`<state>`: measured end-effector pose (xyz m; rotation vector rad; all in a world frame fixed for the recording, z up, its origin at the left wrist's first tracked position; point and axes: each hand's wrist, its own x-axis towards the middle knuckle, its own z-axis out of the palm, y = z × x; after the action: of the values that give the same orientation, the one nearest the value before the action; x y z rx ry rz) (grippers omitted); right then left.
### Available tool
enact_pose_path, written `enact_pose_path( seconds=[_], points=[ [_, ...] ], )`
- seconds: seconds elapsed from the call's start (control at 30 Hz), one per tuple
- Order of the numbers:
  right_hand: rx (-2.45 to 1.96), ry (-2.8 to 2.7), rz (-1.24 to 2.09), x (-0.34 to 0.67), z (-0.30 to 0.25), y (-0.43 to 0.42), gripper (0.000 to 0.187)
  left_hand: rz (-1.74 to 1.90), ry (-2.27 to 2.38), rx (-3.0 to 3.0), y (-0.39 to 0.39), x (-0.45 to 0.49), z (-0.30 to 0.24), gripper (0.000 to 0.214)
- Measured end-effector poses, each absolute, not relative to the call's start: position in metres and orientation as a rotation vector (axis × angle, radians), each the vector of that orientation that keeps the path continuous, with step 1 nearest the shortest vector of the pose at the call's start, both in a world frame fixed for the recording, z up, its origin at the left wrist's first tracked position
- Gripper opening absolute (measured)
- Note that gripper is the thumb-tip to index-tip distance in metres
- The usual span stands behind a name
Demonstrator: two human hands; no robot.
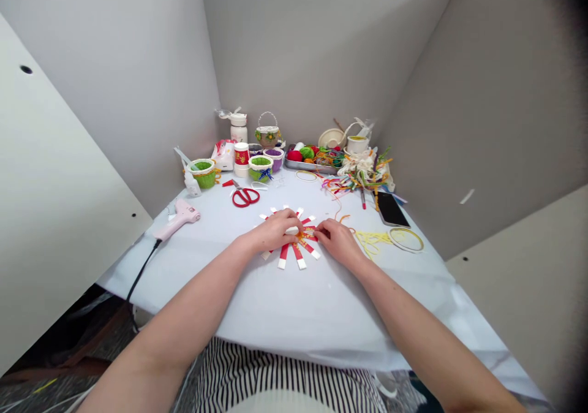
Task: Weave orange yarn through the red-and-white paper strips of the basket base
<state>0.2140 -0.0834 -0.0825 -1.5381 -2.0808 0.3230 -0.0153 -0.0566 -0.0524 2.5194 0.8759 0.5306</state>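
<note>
The red-and-white wheel of strips (297, 257) lies flat on the tabletop (294, 315), already fanned out, with none of the visible strips raised. The left hand (275, 230) curls over its middle, fingers half bent; the right hand's (339, 239) fingertips nearly meet at its edge (what either holds, I can't tell). How much orange yarn (339, 208) is worked in is hidden.

No text is readable — gold marks (241, 157) on cup (241, 160) and strips (298, 254) are too small.
</note>
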Motion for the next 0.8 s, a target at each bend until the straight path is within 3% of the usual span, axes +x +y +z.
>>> enact_pose_path(
  seconds=[0.43, 0.8],
  points=[
    [-1.195, -2.272, 0.507, 0.212, -0.068, -0.113, 0.015, 0.412, 0.742, 2.489, -0.043, -0.03, -0.052, 0.035],
    [-1.152, -2.296, 0.388, 0.22, -0.07, -0.132, 0.02, 0.33, 0.783, 2.428, -0.047, -0.03, -0.044, 0.038]
  ],
)
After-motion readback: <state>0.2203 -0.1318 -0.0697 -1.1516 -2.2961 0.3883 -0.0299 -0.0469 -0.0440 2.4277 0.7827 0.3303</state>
